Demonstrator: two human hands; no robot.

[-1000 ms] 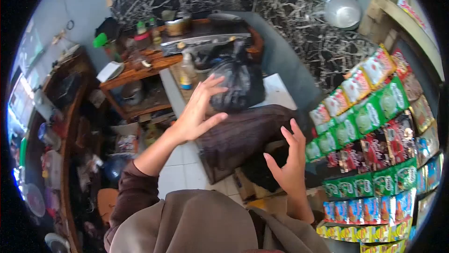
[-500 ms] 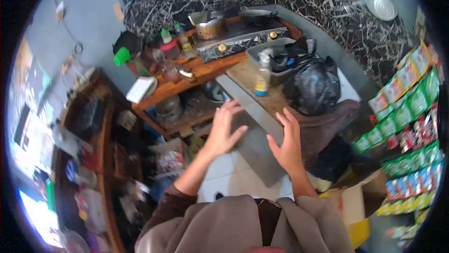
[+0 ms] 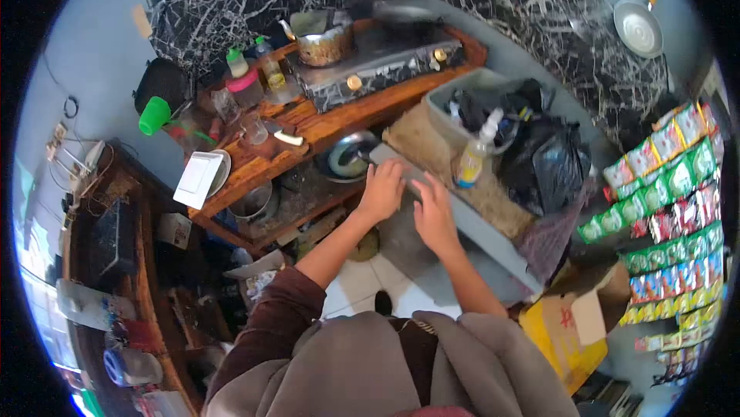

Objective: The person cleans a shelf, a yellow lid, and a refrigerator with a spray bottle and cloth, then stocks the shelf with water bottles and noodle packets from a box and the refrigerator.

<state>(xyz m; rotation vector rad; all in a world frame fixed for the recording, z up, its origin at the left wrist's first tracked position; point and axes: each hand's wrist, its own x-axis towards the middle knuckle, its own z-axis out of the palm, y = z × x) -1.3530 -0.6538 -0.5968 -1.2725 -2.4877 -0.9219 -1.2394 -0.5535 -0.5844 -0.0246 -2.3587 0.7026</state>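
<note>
My left hand (image 3: 381, 192) is at the left end of the grey counter edge (image 3: 493, 240), its fingers stretched over the rim with nothing visible in them. Just right of it, my right hand (image 3: 435, 218) reaches to the same edge with fingers extended and apart. Beyond the hands, a sheet of brown cardboard (image 3: 424, 139) lies on the counter. On it stands a clear pump bottle (image 3: 470, 163) with a yellow and blue lower part. A grey tub (image 3: 437, 105) and a black plastic bag (image 3: 551, 174) sit behind and to the right.
A wooden bench (image 3: 231, 178) carries a two-knob stove (image 3: 385, 70), a metal kettle (image 3: 325, 45) and a white-handled knife (image 3: 287, 138). Below it is a metal bowl (image 3: 339, 174). Sachet strips (image 3: 671, 178) hang at right above a yellow carton (image 3: 555, 340). Wooden shelves (image 3: 146, 263) stand left.
Both hands have come closer together, now at the left end of the counter edge. The view has shifted, bringing the bench and counter nearer.
</note>
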